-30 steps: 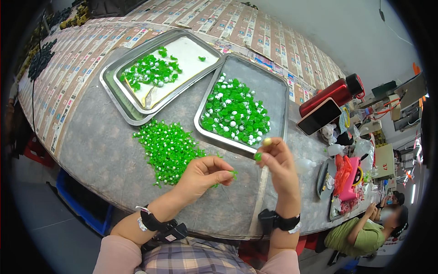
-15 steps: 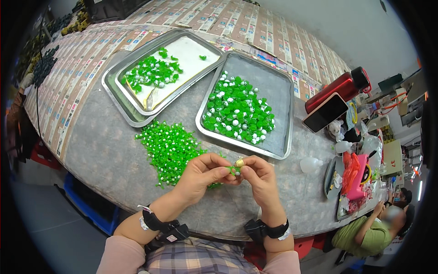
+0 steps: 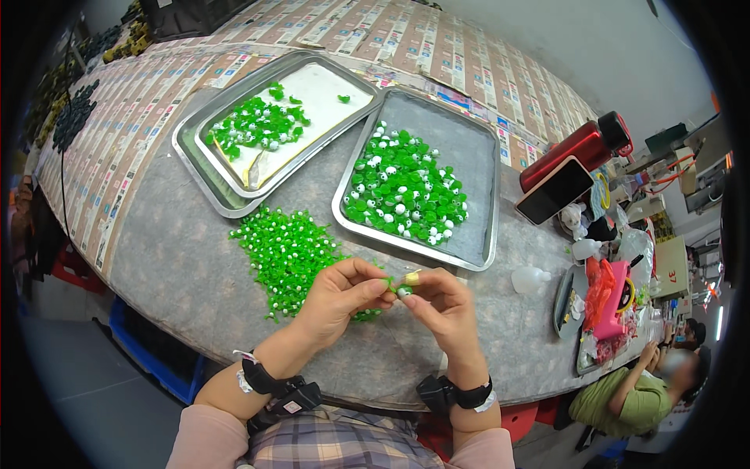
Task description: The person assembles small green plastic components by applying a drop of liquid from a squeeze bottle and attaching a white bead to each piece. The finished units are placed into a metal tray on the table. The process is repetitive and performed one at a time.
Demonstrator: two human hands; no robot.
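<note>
My left hand [image 3: 340,305] pinches a small green plastic piece [image 3: 391,282] between thumb and fingertips. Against it, the fingertips of my right hand [image 3: 447,313] are closed on a green piece with a white ball [image 3: 404,291], like an eyeball. Yellow tape [image 3: 412,277] wraps one right fingertip. Just left of my hands lies a loose pile of small green-and-white pieces [image 3: 285,258]. Beyond them, a metal tray [image 3: 483,156] holds many green pieces with white, black-dotted balls [image 3: 406,187]. How the two pinched pieces meet is partly hidden by my fingers.
A second metal tray [image 3: 184,148], holding a white tray with more green pieces [image 3: 262,125], overlaps the first. To the right are a red bottle [image 3: 574,152], a phone [image 3: 555,190], a small white bottle [image 3: 531,279] and a pink container [image 3: 614,305]. A person in green [image 3: 633,399] sits at far right.
My right thumb and fingers have opened slightly and shifted, so the white ball shows more plainly between my hands. Both hands stay in nearly the same spot.
</note>
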